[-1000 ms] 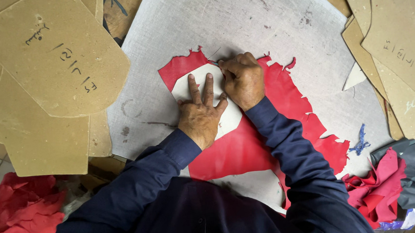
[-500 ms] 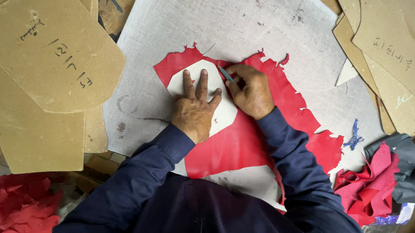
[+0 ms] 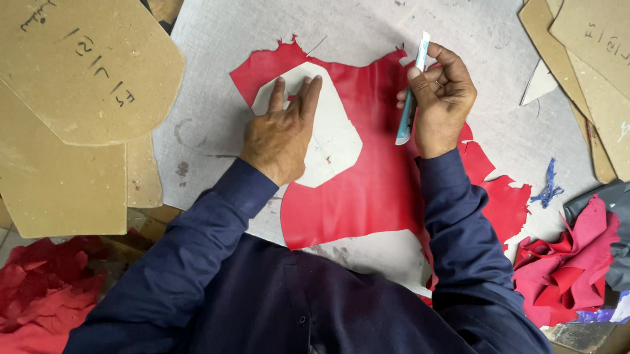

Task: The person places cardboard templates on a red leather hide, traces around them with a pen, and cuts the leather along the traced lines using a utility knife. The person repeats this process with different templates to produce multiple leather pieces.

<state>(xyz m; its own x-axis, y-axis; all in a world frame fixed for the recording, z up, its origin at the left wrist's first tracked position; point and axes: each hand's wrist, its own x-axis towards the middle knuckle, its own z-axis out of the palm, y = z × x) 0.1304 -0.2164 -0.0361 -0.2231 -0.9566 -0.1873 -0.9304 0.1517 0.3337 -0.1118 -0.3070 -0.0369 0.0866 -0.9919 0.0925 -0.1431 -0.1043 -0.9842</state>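
Left hand [image 3: 281,135] lies palm down, fingers straight and close together, pressing the white angular card template [image 3: 321,129] flat onto the red leather sheet [image 3: 374,188]; the sheet lies on the grey scuffed cutting board [image 3: 334,15]; right hand [image 3: 440,100] lifted just right of the template, fingers curled tight round a slim light-blue handled knife [image 3: 410,91], blade end up; both forearms in dark blue sleeves; brown hardboard patterns [image 3: 68,68] stacked at left.
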